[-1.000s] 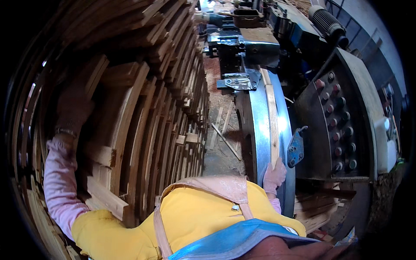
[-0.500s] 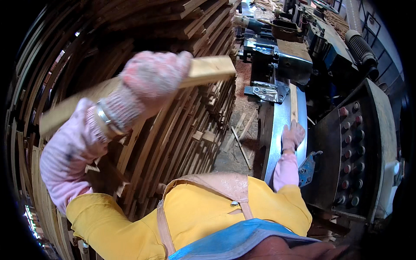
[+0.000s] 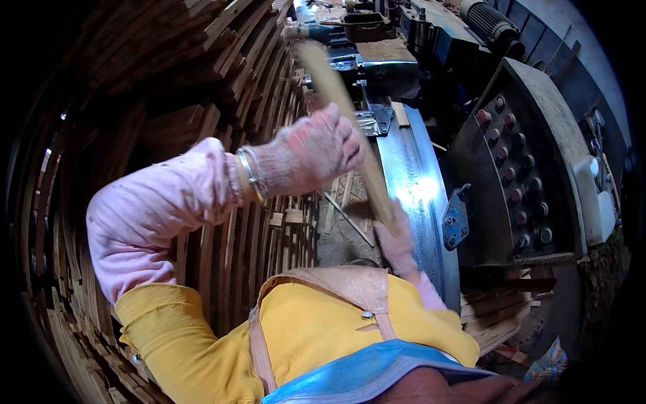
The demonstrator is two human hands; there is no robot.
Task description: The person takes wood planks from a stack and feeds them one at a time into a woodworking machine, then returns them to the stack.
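A pale wooden strip [image 3: 371, 176] slants in front of me, its far end blurred by motion. My left hand [image 3: 319, 149], in a pinkish knit glove, is closed round the strip near its middle. At the strip's near end my gloved right hand [image 3: 396, 237] grips it, somewhat smeared. Both hands are beside the left edge of a shiny metal machine bed [image 3: 420, 182]. On that bed, close to the machine's feed opening, lies the end of another wooden piece [image 3: 401, 114], apart from my hands.
Tall stacks of timber [image 3: 229, 222] fill the left side. A control panel [image 3: 511, 161] with several round buttons stands on the right. Beside the bed is a blue metal bracket [image 3: 456, 219]. Loose sticks [image 3: 350, 219] lie on the floor, and a motor [image 3: 491, 27] sits farther back.
My left hand has swung the strip rightward from over the timber stacks. My right hand has left the piece on the bed and taken the strip's near end. That piece has moved farther into the machine.
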